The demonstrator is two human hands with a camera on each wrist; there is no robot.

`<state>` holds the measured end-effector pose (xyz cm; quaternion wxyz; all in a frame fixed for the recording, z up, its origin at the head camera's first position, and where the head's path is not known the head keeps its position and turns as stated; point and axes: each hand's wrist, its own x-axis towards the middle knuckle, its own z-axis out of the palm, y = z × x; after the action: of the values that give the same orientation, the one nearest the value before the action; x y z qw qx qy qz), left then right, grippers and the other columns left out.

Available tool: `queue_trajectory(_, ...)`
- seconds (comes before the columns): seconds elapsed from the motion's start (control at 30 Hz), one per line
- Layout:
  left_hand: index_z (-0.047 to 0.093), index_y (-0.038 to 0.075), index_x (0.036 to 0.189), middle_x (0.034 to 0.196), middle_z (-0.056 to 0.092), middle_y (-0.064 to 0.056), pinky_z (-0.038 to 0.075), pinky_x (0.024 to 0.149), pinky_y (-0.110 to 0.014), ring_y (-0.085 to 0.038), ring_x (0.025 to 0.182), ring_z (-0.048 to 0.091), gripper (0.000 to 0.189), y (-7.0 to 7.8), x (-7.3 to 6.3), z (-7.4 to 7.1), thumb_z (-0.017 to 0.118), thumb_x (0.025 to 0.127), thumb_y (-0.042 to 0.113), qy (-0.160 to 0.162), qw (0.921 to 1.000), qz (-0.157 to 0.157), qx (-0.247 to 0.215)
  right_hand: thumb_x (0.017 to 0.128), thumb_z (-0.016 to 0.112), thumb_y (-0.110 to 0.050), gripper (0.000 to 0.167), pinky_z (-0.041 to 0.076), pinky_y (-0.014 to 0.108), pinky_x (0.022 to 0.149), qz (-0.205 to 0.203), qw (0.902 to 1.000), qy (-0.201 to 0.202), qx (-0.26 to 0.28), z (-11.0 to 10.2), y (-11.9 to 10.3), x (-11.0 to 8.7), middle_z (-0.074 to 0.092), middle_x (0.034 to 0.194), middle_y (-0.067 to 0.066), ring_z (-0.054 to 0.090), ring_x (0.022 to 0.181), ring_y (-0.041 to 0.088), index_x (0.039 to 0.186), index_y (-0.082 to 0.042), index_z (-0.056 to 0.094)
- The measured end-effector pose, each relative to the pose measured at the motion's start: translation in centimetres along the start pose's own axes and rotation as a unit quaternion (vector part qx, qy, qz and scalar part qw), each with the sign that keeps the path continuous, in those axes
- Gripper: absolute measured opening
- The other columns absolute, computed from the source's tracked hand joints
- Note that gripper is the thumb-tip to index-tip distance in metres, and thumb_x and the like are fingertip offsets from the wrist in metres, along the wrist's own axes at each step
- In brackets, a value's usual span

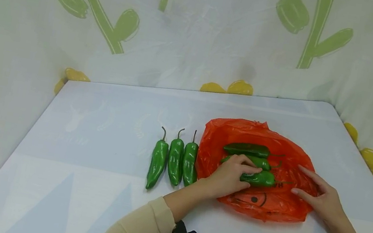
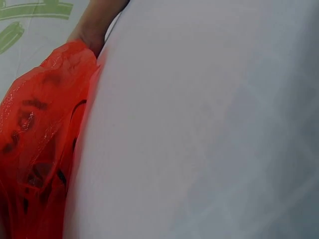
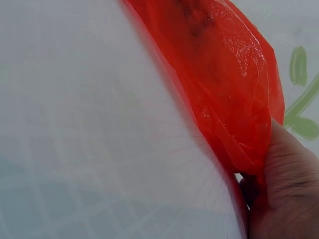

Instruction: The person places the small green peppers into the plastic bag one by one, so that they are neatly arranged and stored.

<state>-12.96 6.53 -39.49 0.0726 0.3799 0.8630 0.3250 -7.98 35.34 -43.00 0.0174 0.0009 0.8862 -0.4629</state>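
Observation:
Three green chili peppers lie in the opened red plastic bag: a far dark one, a middle one and a near one. My left hand pinches the near pepper at its left end, between fingers and thumb. At the bag's right side, my right hand rests on the plastic with index finger and thumb spread and fairly straight; its other fingers are hidden. In the right wrist view, the thumb touches the bag's edge. The left wrist view shows the bag's outer side, the peppers hidden.
Left of the bag, three more green chili peppers lie side by side, stems away from me: a left one, a middle one and a right one against the bag. The white table meets a patterned cloth behind.

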Motion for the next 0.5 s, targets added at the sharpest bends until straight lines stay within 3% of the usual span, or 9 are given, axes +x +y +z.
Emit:
queue_trajectory(0.17, 0.058, 0.015, 0.132, 0.125, 0.053, -0.003, 0.039, 0.098, -0.018, -0.015, 0.119, 0.047, 0.049, -0.08, 0.0, 0.02, 0.061, 0.085, 0.0, 0.0, 1.0, 0.007, -0.003, 0.091, 0.063, -0.021, 0.064, 0.034, -0.001, 0.08, -0.003, 1.0, -0.005, 0.008, -0.01, -0.05, 0.01, 0.034, 0.143, -0.021, 0.026, 0.131, -0.003, 0.148, -0.025, 0.034)
queue_trajectory(0.5, 0.051, 0.014, 0.137, 0.129, 0.052, -0.004, 0.039, 0.1, -0.021, -0.016, 0.122, 0.046, 0.055, 0.07, -0.23, -0.08, 0.069, 0.085, 0.009, 0.037, 0.9986, -0.005, -0.037, 0.091, 0.063, -0.018, 0.063, 0.032, -0.002, 0.082, -0.013, 0.9998, -0.001, 0.016, 0.06, 0.0, 0.02, 0.035, 0.14, -0.024, 0.026, 0.129, -0.007, 0.147, -0.026, 0.036)
